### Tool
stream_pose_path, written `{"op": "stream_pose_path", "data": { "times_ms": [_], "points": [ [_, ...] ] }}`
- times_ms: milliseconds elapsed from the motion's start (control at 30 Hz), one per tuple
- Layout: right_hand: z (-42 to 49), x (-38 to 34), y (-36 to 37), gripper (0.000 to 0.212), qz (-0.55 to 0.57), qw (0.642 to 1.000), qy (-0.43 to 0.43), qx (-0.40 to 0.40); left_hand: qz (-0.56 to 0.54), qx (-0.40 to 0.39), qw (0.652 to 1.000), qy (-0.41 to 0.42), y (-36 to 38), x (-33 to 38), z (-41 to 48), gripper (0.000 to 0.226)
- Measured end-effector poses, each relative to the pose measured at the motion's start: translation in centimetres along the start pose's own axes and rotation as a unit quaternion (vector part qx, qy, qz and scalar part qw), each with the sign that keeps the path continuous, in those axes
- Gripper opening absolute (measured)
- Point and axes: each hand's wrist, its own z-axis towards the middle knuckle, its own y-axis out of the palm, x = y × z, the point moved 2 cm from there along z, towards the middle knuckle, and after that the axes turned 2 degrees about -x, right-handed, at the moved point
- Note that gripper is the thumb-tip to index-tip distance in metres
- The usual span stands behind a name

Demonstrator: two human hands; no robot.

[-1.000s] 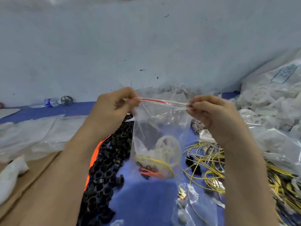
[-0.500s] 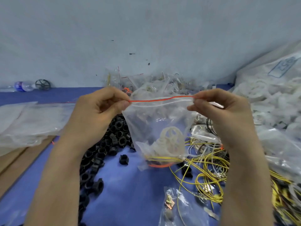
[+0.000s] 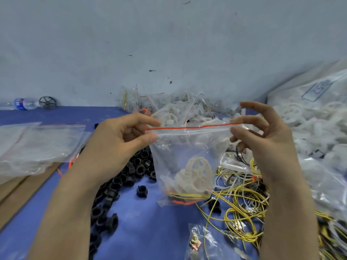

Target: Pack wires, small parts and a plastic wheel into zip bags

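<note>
In the middle of the frame, the left hand [image 3: 120,139] pinches the left end of the red strip on a clear plastic zip bag [image 3: 187,158], which hangs above the blue worktop [image 3: 150,228]. The right hand [image 3: 266,139] has loose, spread fingers, with fingertips touching the bag's right end. A white plastic wheel [image 3: 199,169] and yellow wires [image 3: 185,195] sit inside at the bottom.
</note>
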Motion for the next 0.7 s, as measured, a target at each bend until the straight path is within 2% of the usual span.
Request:
{"op": "stream_pose_path", "data": {
  "times_ms": [67, 167, 300, 567, 700],
  "points": [
    [-0.2, -1.1, 0.4, 0.042, 0.006, 0.999, 0.001, -0.038, 0.054, 0.002, 0.999, -0.005, 0.3, 0.0, 0.0, 0.013],
    [-0.9, -3.1, 2.5, 0.032, -0.015, 0.992, -0.012, -0.124, 0.113, 0.005, 0.993, 0.023, 1.0, 0.8, 0.0, 0.015],
    [-1.6, -3.7, 5.6, 0.016, -0.137, 0.969, 0.017, -0.206, 0.125, -0.006, 0.989, 0.075, 2.0, 1.9, -0.2, 0.011],
    [-1.8, -3.5, 6.1, 0.019, -0.194, 0.952, 0.047, -0.234, 0.078, -0.053, 0.992, 0.084, 1.9, 2.5, -0.4, 0.016],
    [-1.7, -3.6, 6.4, 0.017, -0.223, 0.941, 0.035, -0.254, 0.066, -0.062, 0.992, 0.088, 2.1, 2.6, -0.3, 0.016]
  ]
}}
